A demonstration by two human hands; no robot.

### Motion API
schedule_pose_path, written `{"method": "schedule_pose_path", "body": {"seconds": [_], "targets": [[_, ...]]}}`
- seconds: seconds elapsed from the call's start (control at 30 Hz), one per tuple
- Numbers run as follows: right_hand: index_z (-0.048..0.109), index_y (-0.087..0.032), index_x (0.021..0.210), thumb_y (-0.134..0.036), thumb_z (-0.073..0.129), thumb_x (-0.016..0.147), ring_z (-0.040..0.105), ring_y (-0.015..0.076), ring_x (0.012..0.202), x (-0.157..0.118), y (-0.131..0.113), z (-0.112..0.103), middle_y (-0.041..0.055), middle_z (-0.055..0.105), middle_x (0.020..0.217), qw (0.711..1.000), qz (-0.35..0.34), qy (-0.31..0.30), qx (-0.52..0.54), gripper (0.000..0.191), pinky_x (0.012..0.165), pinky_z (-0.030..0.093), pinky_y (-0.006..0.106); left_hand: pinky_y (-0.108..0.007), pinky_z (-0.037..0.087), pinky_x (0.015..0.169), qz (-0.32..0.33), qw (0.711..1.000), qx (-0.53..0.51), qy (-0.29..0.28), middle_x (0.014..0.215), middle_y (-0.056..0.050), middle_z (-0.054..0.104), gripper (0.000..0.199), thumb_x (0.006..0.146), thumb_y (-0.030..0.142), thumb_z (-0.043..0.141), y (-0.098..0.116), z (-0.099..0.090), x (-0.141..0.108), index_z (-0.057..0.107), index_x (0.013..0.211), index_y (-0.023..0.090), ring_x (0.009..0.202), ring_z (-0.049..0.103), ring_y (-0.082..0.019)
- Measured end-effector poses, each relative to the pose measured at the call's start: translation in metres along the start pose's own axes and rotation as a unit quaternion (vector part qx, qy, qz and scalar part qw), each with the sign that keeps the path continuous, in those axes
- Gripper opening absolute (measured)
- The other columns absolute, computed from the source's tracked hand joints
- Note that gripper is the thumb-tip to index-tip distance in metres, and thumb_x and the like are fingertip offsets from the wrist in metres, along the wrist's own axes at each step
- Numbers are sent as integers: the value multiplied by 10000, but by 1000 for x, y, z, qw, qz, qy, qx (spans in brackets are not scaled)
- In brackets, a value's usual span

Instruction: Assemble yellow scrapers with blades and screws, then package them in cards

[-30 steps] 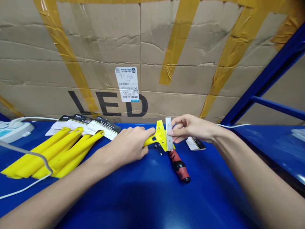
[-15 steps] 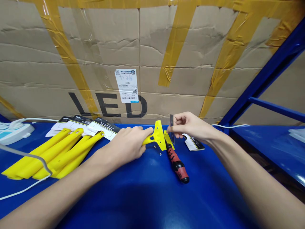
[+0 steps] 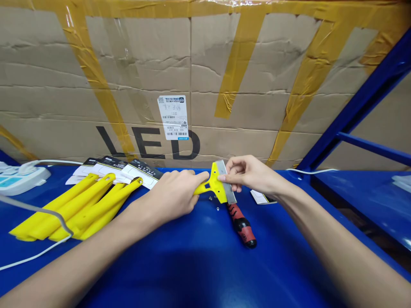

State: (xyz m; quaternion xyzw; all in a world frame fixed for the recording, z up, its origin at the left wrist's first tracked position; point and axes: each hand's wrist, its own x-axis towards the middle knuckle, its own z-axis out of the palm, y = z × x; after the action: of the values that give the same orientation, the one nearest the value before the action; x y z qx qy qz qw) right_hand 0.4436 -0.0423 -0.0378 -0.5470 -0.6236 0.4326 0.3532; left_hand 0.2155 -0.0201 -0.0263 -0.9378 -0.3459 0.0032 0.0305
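Beyond both hands stands a creased, taped cardboard box (image 3: 154,64); bare glossy blue tabletop (image 3: 199,265) opens nearer. The left hand (image 3: 176,194) grips a yellow plastic scraper (image 3: 217,182); the right hand (image 3: 245,173) pinches a flat metal blade (image 3: 229,190) against its edge.

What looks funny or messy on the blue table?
Some tiny metal bits lie loose beside the yellow scraper, where they could get lost. The big cardboard box behind looks creased, and its white label is stuck on upside down. I can't see any spills.
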Motion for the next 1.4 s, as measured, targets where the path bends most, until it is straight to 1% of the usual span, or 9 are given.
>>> {"method": "schedule_pose_path", "body": {"seconds": [0.2, 0.3, 0.4, 0.53, 0.77, 1.0, 1.2, 1.3, 1.4], "targets": [[588, -193, 748, -478, 871, 684, 589, 123, 541, -1, 3, 1, -23, 646, 584, 999, -4, 0, -34, 407, 526, 453, 233, -478, 548, 793, 6, 1000, -6, -8, 1125, -110, 700, 324, 960, 233, 468, 3, -5, 0, 558, 1272, 231, 1000, 697, -359], [663, -183, 886, -508, 798, 769, 628, 141, 629, -1, 5, 2, 13, 716, 724, 998, -31, -43, -28, 370, 595, 487, 249, -489, 550, 785, 11, 1000, -4, -6, 1108, -110, 705, 296, 951, 237, 486, 2, -5, 0, 577, 1232, 229, 986, 702, -368], [694, -165, 907, -526, 773, 790, 645, 150, 645, 0, 8, 3, 40, 744, 772, 998, -27, -62, -14, 387, 633, 514, 268, -494, 550, 808, 13, 1000, -7, -2, 1136, -114, 706, 307, 948, 240, 502, 1, -3, -1, 578, 1245, 230, 1013, 699, -371], [703, -156, 892, -521, 813, 749, 656, 148, 630, 3, 10, 5, 49, 757, 774, 998, -13, -55, -4, 406, 621, 526, 264, -453, 537, 877, 17, 999, -38, 2, 1197, -129, 697, 334, 955, 231, 495, -2, 1, 0, 562, 1282, 228, 1089, 680, -339], [708, -155, 928, -503, 859, 717, 680, 124, 613, 2, 6, 8, 52, 767, 758, 997, 41, -36, 49, 434, 623, 564, 231, -371, 533, 814, 25, 998, -55, -10, 1097, -134, 725, 309, 951, 204, 481, -11, 5, 3, 589, 1241, 211, 980, 708, -290], [682, -164, 841, -465, 919, 637, 731, 154, 687, 3, 8, 7, 55, 779, 762, 996, 60, -20, 70, 434, 716, 610, 268, -399, 532, 773, 33, 998, -58, -13, 1086, -133, 728, 305, 957, 223, 463, -13, 8, 4, 577, 1239, 210, 951, 713, -316], [617, -175, 704, -492, 891, 669, 656, 127, 533, 7, 11, 8, 18, 706, 583, 1000, -4, 29, 5, 421, 540, 531, 231, -400, 531, 764, 28, 998, -52, -30, 1044, -119, 725, 258, 927, 192, 487, -10, 3, 4, 614, 1150, 215, 957, 705, -319], [609, -180, 731, -501, 868, 704, 658, 124, 528, 7, 13, 8, 22, 718, 600, 999, -4, 39, 11, 413, 526, 527, 222, -429, 534, 808, 18, 997, -58, -40, 1087, -118, 720, 310, 928, 205, 505, -9, 0, 3, 600, 1222, 224, 1005, 692, -331], [632, -178, 835, -476, 883, 699, 701, 140, 585, 6, 13, 8, 49, 770, 707, 999, 26, 15, 44, 413, 604, 593, 247, -449, 536, 834, 7, 996, -64, -54, 1116, -121, 715, 346, 925, 213, 516, -9, -3, 2, 593, 1262, 233, 1024, 687, -336]]}}
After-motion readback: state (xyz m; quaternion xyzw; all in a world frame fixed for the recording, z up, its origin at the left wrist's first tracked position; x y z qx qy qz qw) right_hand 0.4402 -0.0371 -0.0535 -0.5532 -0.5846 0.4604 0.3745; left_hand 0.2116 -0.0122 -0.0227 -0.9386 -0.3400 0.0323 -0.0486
